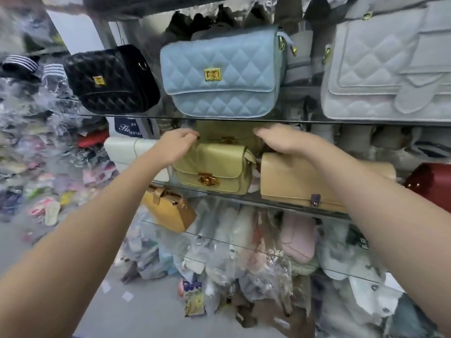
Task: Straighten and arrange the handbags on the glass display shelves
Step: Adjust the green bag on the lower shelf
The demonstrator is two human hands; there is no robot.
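A pale yellow-green handbag with a gold clasp stands on the middle glass shelf. My left hand grips its top left corner. Over the bag's top right, my right hand reaches with bent fingers next to a tan handbag; what it touches is hidden. Behind the yellow-green bag stands a second one of the same colour. On the upper glass shelf stand a black quilted bag, a light blue quilted bag and a grey quilted bag.
A mustard bag leans at the left end of a lower shelf. A dark red bag sits at the right of the middle shelf, a white bag at its left. Plastic-wrapped goods fill the lower shelves and floor.
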